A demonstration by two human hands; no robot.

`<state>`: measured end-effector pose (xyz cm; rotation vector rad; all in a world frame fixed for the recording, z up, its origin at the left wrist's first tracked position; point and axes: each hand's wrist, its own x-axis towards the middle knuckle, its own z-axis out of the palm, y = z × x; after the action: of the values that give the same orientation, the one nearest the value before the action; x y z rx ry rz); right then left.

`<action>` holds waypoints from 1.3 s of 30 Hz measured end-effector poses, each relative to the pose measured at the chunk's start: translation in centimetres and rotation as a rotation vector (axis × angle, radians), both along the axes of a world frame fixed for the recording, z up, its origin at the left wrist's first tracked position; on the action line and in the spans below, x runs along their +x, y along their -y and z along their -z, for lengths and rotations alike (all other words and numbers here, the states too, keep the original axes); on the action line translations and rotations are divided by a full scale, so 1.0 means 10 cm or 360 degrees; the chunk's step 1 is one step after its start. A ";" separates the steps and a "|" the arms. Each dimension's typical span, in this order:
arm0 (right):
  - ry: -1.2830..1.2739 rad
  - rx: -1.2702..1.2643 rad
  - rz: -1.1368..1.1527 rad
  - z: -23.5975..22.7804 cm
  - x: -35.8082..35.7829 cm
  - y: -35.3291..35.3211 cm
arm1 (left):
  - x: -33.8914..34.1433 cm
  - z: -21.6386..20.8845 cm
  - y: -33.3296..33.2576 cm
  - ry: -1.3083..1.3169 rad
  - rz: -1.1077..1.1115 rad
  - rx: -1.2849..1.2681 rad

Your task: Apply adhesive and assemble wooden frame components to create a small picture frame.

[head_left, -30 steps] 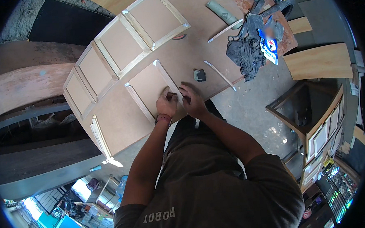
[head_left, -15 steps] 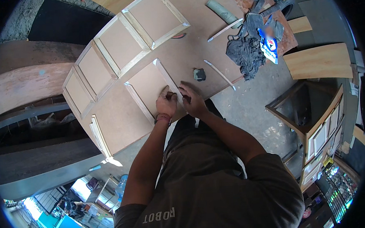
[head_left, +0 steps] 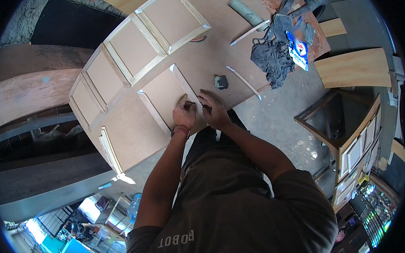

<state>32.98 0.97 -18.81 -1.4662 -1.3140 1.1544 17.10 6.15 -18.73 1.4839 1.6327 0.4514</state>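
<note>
The left hand (head_left: 184, 115) and right hand (head_left: 216, 113), fingers partly curled, sit at opposite edges of a pale wooden strip (head_left: 183, 81) on the bench (head_left: 210, 57), though whether either grips it I cannot tell.

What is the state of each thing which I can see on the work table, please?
Left hand: fingers bent, at the pale strip
Right hand: fingers bent, at the strip's other side
Pale strip: lying between the hands
Dark cloth: crumpled
Grey-green cylinder: lying on its side
Blue-and-white packet: whether opened, cannot tell
Framing strips: laid in rectangles
</note>
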 end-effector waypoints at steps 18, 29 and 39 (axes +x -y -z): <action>-0.0041 -0.0223 0.0095 -0.04 0.34 0.20 | -0.06 0.00 0.07 -0.0015 0.0038 -0.0010; 0.0061 -0.0194 -0.0115 -0.11 0.32 0.30 | -0.03 -0.04 0.08 -0.0054 0.0084 -0.0065; 0.0088 -0.0269 -0.0164 -0.13 0.31 0.29 | -0.02 -0.10 0.07 -0.0070 0.0077 -0.0041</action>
<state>36.12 -1.94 -17.52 -1.5767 -1.3710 1.3280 16.90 5.41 -17.76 1.5206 1.6269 0.3723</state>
